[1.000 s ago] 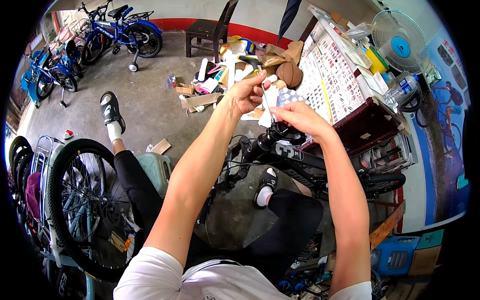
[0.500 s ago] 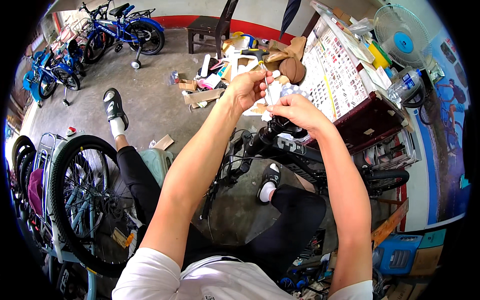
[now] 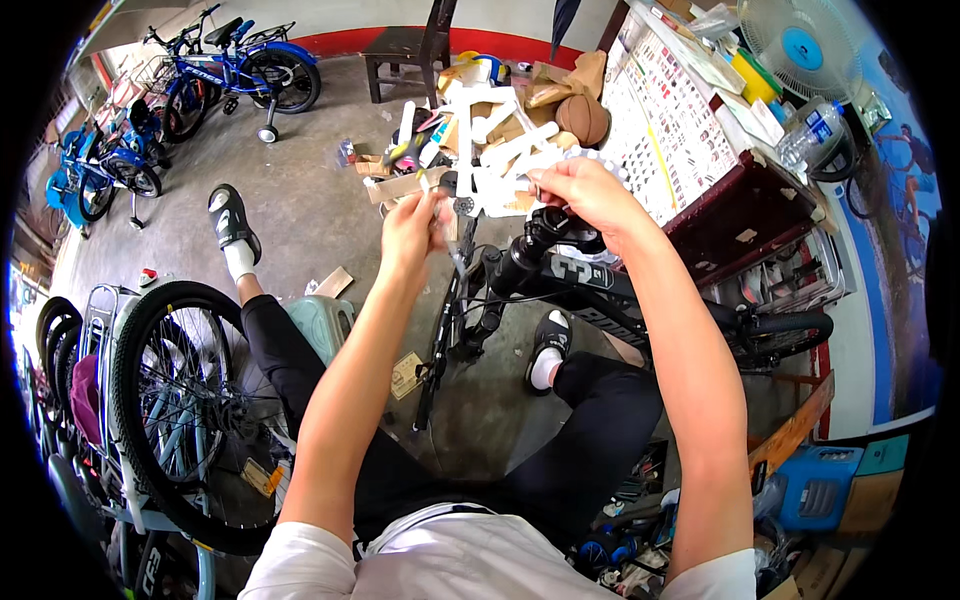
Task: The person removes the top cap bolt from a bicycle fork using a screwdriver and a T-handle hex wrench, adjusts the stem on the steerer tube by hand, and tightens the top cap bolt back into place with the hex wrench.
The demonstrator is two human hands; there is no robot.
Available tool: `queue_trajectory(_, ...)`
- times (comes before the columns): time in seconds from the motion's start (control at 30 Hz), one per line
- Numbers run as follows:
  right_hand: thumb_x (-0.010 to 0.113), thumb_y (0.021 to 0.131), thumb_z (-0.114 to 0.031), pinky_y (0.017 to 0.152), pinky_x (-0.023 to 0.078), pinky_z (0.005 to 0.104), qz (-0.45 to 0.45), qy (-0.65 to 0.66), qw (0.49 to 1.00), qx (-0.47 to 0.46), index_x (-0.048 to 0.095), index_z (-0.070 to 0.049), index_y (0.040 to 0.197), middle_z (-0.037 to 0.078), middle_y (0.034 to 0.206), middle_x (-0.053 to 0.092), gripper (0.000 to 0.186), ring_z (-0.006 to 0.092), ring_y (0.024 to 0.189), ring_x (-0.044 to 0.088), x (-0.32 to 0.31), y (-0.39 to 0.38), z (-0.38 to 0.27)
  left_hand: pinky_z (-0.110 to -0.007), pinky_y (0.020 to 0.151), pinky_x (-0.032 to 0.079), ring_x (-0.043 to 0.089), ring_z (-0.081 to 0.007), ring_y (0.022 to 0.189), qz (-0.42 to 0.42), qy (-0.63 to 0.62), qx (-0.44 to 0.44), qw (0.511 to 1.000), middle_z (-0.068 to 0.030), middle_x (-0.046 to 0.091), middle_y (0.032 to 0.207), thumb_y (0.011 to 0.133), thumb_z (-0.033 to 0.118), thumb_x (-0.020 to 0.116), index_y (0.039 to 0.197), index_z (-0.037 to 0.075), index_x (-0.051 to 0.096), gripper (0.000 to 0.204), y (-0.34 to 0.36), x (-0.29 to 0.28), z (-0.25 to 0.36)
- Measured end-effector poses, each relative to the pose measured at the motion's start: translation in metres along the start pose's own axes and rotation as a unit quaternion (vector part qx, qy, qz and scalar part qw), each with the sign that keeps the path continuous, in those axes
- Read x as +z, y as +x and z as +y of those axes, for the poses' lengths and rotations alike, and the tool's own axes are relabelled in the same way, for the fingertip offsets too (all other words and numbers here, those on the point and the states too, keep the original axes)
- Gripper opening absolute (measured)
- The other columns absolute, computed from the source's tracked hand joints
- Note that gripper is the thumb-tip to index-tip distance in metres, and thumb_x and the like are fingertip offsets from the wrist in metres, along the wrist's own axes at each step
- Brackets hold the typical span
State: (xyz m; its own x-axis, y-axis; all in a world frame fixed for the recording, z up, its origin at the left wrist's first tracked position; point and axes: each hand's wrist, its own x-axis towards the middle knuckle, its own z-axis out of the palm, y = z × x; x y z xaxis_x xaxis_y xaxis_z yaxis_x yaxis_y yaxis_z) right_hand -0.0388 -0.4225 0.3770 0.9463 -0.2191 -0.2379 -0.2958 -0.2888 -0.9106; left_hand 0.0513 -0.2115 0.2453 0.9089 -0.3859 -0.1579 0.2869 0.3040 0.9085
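Both hands meet above the front of a black bicycle frame (image 3: 600, 300), and between them is a small clear plastic packet (image 3: 447, 225) with what looks like a little dark part at its top edge; it is too small and blurred to say what kind. The left hand (image 3: 410, 225) has a narrow pinch grip on the packet's left side, thumb against fingers. The right hand (image 3: 585, 190) is curled tightly, its fingertips pinching something thin and pale that points toward the left hand, so the two grips seem to pull or tear against each other. Holding the packet up at chest height, just over the stem (image 3: 545, 235), keeps it in plain sight and near the part of the bicycle where the hands hover.

The frame runs from the stem down to the right, between the person's knees; the legs in black trousers straddle it, which steadies it. One sandalled foot (image 3: 230, 215) is stretched out to the left on the concrete floor (image 3: 300, 200). Beyond the hands lies a heap of cardboard and white packing scraps (image 3: 500, 150), close enough to reach. To the right stands a dark red table (image 3: 740, 220) bearing a printed chart, a water bottle and a fan. A black wheel (image 3: 180, 410) leans at lower left, and blue children's bicycles (image 3: 240, 70) are parked at the far wall.
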Motion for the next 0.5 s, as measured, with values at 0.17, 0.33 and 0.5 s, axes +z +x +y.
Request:
queue_trajectory(0.17, 0.069, 0.097, -0.023, 0.071, 0.048, 0.0237, 0.116, 0.13, 0.97, -0.169, 0.069, 0.001, 0.096, 0.001, 0.082, 0.064, 0.024, 0.0089, 0.076, 0.059, 0.005, -0.01, 0.016, -0.02, 0.048, 0.036, 0.045, -0.0042, 0.053, 0.056, 0.096, -0.076, 0.991, 0.0019, 0.061, 0.076, 0.107, 0.022, 0.053, 0.114, 0.003, 0.067, 0.024, -0.093, -0.082, -0.084)
queue_trajectory(0.33, 0.063, 0.102, -0.017, 0.082, 0.05, 0.0262, 0.339, 0.261, 0.858, -0.286, 0.069, 0.003, 0.114, 0.005, 0.097, 0.068, 0.024, 0.0095, 0.088, 0.061, 0.017, -0.064, 0.041, -0.022, 0.048, 0.039, 0.046, -0.0048, 0.051, 0.087, 0.12, -0.139, 0.979, 0.0014, 0.061, 0.076, 0.108, 0.024, 0.052, 0.112, 0.004, 0.067, 0.025, -0.177, -0.139, -0.129)
queue_trajectory(0.5, 0.063, 0.101, -0.011, 0.076, 0.05, 0.0243, 0.419, 0.294, 0.828, -0.228, 0.068, 0.003, 0.117, 0.006, 0.101, 0.07, 0.022, 0.0089, 0.085, 0.063, 0.07, -0.155, 0.112, -0.02, 0.048, 0.04, 0.048, -0.0044, 0.051, 0.122, 0.081, -0.122, 0.982, -0.0013, 0.065, 0.077, 0.108, 0.022, 0.053, 0.112, 0.002, 0.068, 0.025, -0.208, -0.153, -0.128)
